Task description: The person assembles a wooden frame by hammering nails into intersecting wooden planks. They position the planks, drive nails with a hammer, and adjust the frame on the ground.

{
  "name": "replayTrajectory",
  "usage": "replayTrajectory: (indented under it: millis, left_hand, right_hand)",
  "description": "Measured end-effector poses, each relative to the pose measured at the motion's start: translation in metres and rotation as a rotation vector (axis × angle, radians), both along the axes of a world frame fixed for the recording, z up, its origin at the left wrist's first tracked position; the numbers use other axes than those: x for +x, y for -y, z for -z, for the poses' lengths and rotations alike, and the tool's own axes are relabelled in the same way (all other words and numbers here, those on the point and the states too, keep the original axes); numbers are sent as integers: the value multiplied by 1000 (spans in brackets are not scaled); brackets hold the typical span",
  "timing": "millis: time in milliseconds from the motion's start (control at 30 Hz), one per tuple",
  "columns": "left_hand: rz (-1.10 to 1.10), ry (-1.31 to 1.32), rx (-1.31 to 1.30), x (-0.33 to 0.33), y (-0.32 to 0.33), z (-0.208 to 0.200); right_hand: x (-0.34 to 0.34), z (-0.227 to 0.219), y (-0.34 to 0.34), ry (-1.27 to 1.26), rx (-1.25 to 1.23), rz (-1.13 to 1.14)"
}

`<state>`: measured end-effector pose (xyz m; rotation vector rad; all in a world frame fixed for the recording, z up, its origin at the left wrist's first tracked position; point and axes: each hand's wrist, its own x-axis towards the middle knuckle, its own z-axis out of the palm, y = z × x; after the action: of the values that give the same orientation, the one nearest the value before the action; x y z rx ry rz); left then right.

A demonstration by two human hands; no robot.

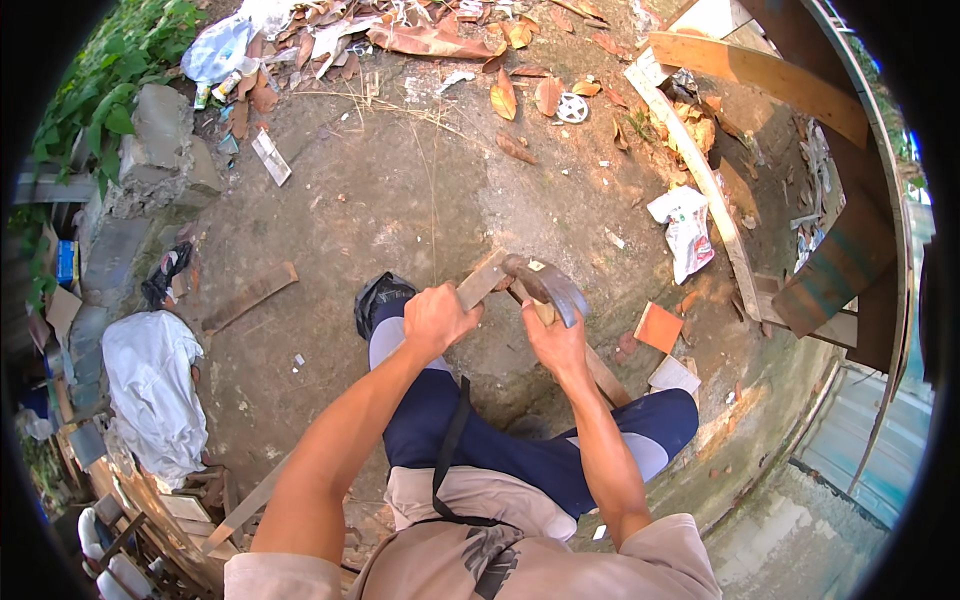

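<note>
My left hand [440,318] is closed around a narrow wooden strip [483,278], whose end sticks out beyond my fingers. Past my left forearm, a length of wood [250,508] slants toward the lower left; I cannot tell if it is the same strip. My right hand [556,340] grips a claw hammer [548,284] by its handle, close under the dark metal head. The hammer head is at the strip's far end, seemingly touching it. A second wooden piece [604,378] runs below my right forearm, between my bent knees.
A white sack [155,390] and a loose board [250,297] lie left. Black plastic [384,296] is by my left knee. To the right are an orange tile [659,327], a white bag [684,232] and a leaning wooden frame [700,170]. Dry leaves [430,40] litter the far ground.
</note>
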<state>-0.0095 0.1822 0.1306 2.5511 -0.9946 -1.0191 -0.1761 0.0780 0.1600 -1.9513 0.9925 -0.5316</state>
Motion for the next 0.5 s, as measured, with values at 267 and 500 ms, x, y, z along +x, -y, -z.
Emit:
replayTrajectory:
  millis: [267,500]
  left_hand:
    - [8,8,14,3,-1,1]
    - [15,3,-6,0,-3,5]
  right_hand:
    - [10,-83,18,162,-262,-19]
    - [18,-62,20,-364,45,-112]
